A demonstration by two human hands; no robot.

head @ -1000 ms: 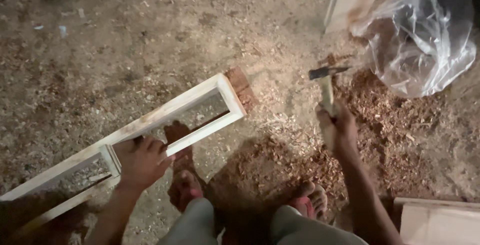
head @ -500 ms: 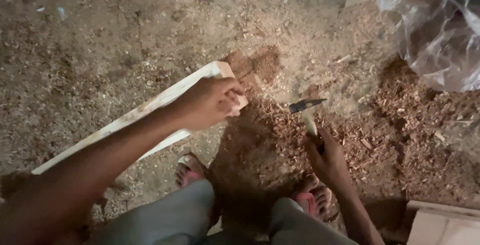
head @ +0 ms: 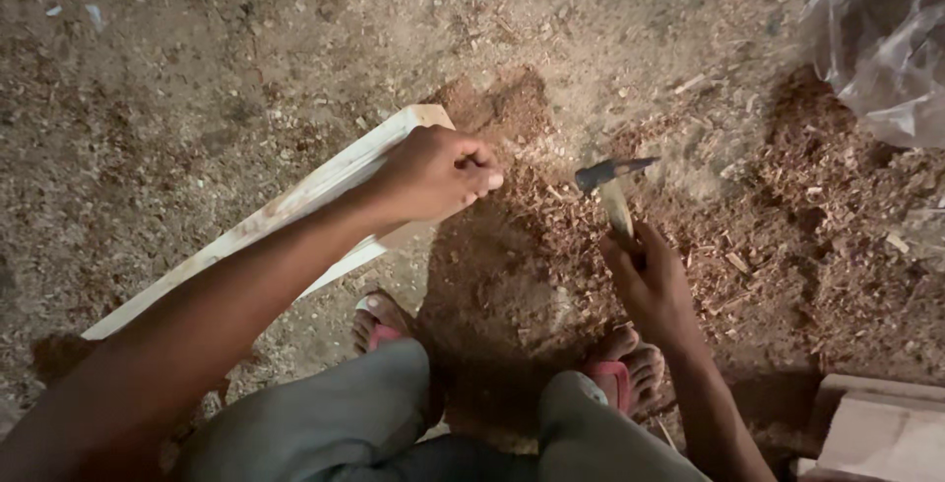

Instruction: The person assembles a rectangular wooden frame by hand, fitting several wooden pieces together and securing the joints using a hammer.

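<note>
Frame: pale wooden frame (head: pixel 295 201) lying slantwise on the sawdust floor (head: pixel 177 68), far end near the middle.
Left hand (head: pixel 433 175): clenched around the frame's far end, knuckles up.
Feet: pink sandals (head: pixel 615 376) planted below, grey trousers above them.
Right hand (head: pixel 650 280): wrapped tight on the hammer (head: pixel 612 187) handle, dark head up, just right of the frame's end.
Bag: crumpled clear plastic bag (head: pixel 866 39), top right corner.
Boards: pale boards (head: pixel 876 428), bottom right.
</note>
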